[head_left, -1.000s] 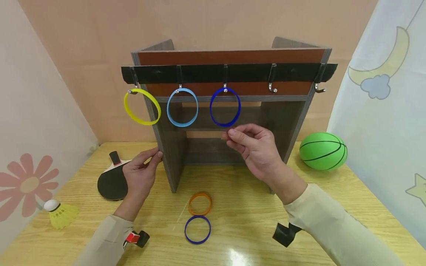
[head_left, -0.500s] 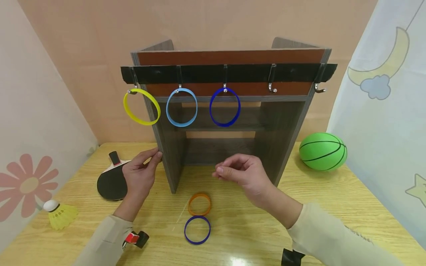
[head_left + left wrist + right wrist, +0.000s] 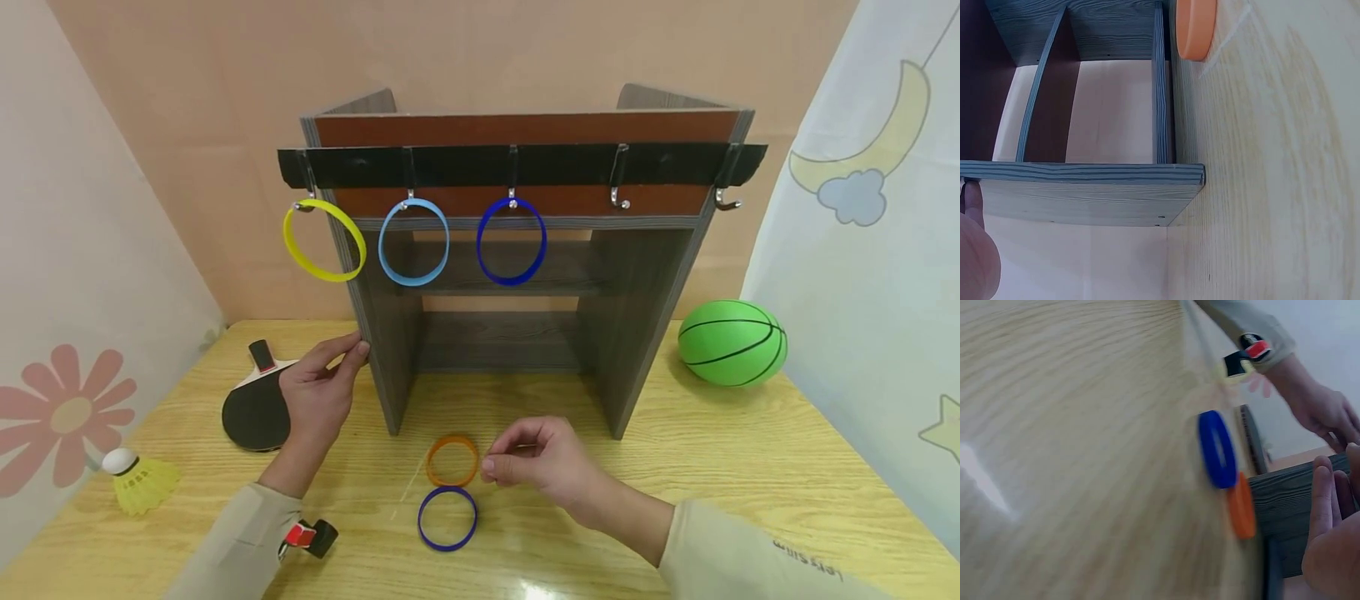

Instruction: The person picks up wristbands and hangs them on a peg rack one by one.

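Note:
An orange wristband (image 3: 452, 461) and a dark blue wristband (image 3: 447, 518) lie touching on the table. Just right of the orange one is my right hand (image 3: 551, 471), its fingers loosely bent toward the thumb and nothing seen between them. My left hand (image 3: 322, 387) rests its fingertips against the front edge and outer side of the grey wooden shelf's left panel (image 3: 378, 350). From the hooks on the black bar (image 3: 566, 165) hang a yellow wristband (image 3: 324, 277), a light blue wristband (image 3: 414, 282) and another dark blue wristband (image 3: 512, 280).
Two bare hooks, one second from the right (image 3: 619, 200) and one at the right end (image 3: 727, 202), stick out from the bar. A green ball (image 3: 732, 342) stands right of the shelf. A table tennis bat (image 3: 257, 410) and a yellow shuttlecock (image 3: 140, 481) lie at left.
My right hand has come down from just below the hanging dark blue wristband to beside the orange one on the table. The left hand stays at the panel.

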A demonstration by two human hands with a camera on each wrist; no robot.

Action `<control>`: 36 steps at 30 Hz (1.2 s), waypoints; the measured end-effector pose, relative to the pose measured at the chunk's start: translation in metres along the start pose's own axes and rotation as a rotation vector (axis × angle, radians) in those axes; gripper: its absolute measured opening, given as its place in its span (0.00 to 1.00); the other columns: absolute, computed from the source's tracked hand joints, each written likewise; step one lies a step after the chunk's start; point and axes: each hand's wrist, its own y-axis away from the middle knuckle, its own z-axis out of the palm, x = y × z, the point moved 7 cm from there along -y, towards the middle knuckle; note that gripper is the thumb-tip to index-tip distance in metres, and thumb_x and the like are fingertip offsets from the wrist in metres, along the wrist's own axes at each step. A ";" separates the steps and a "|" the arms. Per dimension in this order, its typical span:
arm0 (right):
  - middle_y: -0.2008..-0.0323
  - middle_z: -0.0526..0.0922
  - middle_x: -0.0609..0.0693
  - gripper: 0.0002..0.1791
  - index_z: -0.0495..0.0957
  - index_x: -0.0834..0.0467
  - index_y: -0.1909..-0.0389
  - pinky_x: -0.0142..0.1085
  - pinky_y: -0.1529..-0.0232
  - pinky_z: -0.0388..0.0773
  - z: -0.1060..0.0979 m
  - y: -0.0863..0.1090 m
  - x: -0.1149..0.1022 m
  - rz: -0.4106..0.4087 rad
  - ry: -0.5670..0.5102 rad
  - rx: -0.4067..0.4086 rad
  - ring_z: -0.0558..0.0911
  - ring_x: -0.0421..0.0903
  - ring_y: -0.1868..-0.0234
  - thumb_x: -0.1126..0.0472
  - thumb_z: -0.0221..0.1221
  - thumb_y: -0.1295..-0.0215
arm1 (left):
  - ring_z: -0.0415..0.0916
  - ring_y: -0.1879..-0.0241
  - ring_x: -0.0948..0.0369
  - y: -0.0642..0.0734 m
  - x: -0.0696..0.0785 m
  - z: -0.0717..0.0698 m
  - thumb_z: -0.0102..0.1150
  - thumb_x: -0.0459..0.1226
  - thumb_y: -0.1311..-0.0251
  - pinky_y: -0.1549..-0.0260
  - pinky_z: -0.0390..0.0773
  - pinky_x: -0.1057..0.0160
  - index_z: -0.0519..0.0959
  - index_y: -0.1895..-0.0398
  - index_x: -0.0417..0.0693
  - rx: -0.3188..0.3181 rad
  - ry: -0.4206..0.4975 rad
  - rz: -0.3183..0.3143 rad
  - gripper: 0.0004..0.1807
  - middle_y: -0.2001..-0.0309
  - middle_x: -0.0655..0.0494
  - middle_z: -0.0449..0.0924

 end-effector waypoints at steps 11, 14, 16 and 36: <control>0.71 0.79 0.53 0.12 0.76 0.72 0.63 0.38 0.70 0.83 0.006 0.010 0.038 0.180 0.141 -0.035 0.80 0.46 0.72 0.70 0.65 0.45 | 0.82 0.66 0.63 -0.001 0.006 0.000 0.58 0.14 0.50 0.67 0.82 0.69 0.78 0.66 0.17 -0.006 -0.022 -0.004 0.07 0.66 0.45 0.84; 0.72 0.79 0.53 0.10 0.77 0.71 0.65 0.36 0.72 0.83 0.010 0.009 0.044 0.168 0.162 -0.044 0.80 0.46 0.73 0.71 0.66 0.46 | 0.82 0.66 0.63 -0.002 0.012 0.003 0.58 0.13 0.50 0.67 0.81 0.70 0.77 0.67 0.14 -0.008 -0.022 0.004 0.06 0.67 0.43 0.84; 0.73 0.79 0.53 0.10 0.78 0.71 0.66 0.36 0.73 0.83 0.013 0.008 0.046 0.155 0.172 -0.044 0.80 0.46 0.73 0.71 0.66 0.47 | 0.82 0.67 0.63 -0.003 0.013 0.003 0.59 0.15 0.49 0.67 0.82 0.70 0.76 0.67 0.14 -0.006 -0.018 0.008 0.06 0.67 0.43 0.83; 0.80 0.80 0.52 0.07 0.78 0.65 0.75 0.36 0.80 0.82 0.019 0.003 0.053 0.153 0.312 0.019 0.81 0.46 0.81 0.69 0.69 0.49 | 0.82 0.67 0.61 0.000 -0.001 -0.001 0.63 0.20 0.48 0.66 0.82 0.68 0.80 0.66 0.19 0.003 -0.029 -0.003 0.08 0.66 0.45 0.84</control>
